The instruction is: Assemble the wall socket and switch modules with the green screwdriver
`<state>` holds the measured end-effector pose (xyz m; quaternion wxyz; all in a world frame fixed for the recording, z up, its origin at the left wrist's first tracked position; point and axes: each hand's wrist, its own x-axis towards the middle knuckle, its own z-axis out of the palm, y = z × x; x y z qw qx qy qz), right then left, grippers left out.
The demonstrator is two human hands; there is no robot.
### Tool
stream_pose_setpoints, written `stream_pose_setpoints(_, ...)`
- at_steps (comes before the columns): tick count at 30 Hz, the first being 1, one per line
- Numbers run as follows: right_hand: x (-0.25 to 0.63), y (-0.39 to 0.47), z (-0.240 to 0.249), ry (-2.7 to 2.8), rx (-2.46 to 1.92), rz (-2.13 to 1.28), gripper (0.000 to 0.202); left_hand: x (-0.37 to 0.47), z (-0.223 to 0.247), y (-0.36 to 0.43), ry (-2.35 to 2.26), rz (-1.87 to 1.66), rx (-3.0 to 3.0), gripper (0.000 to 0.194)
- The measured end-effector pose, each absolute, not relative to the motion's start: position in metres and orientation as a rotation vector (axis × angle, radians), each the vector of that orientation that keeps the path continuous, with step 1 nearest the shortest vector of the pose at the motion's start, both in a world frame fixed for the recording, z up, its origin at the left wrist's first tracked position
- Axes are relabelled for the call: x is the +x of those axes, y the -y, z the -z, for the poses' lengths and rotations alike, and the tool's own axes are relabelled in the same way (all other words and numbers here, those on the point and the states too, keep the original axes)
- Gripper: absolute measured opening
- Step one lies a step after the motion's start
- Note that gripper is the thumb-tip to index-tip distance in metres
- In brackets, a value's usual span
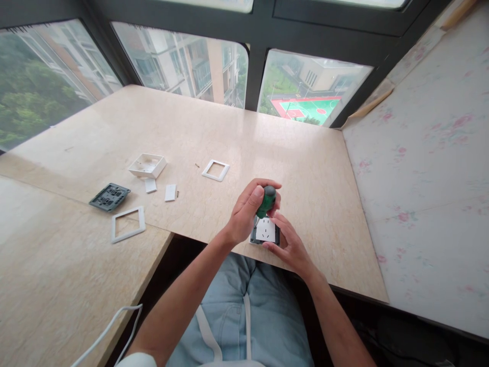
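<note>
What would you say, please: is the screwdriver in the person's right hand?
No, the left hand grips the green screwdriver, while the right hand is at the white socket.

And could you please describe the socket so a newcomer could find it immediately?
On the pale countertop, find the edge by the blue trousers. There, the right hand steadies the socket. Only it shows a slotted white face, set in dark casing.

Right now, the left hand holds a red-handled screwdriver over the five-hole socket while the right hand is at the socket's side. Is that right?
Not quite: the head view shows the screwdriver handle is green, not red. The left hand does hold it over the five-hole socket, with the right hand at the socket's side.
</note>
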<state>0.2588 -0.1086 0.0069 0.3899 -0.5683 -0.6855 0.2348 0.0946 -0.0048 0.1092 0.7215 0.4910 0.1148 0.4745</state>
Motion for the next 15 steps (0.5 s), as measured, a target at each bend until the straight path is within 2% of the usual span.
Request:
stream_pose_setpoints(5, 0.2589, 0.1092, -0.0077, 1.748, -1.455, -0.6, 0.064, 0.0986, -0.1028, 0.0035, -0.189, -1.069, 1.101, 0.053)
stream_pose_setpoints(8, 0.2592, 0.1094, -0.0085, 1.76, -1.449, -0.597, 0.064, 0.102, -0.0997, 0.0022, -0.238, -1.148, 1.092, 0.041)
stream_pose_setpoints(15, 0.2595, 0.1087, -0.0072, 1.766, -1.432, -0.587, 0.065, 0.0987, -0.1071, 0.0043, -0.327, -1.26, 1.161, 0.032)
